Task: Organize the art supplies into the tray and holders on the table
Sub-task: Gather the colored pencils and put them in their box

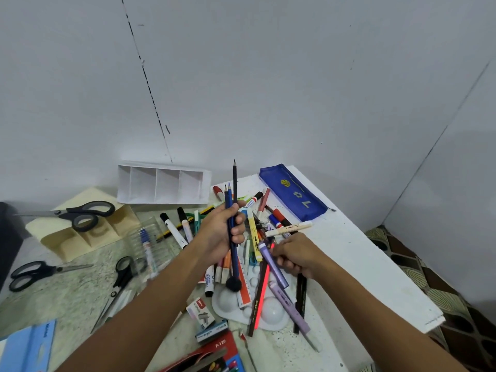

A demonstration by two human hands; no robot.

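Observation:
My left hand (224, 230) grips a bunch of pencils (233, 200) upright, tips up: two blue ones and a longer black one with a round black end. My right hand (294, 256) is curled over the pile of pens and markers (257, 237) and seems to pinch a dark pencil (302, 294) that points toward me. A white divided tray (161, 183) stands at the back against the wall. A cream paper holder (88, 232) with several pockets sits at the left, with scissors (80, 213) lying on it.
A blue pencil case (292, 194) lies at the back right. A white paint palette (271, 315) lies under the pile. Two more scissors (35, 272) (120, 280) lie at the left. Staple boxes (200, 312) and a red box (220, 353) sit near me.

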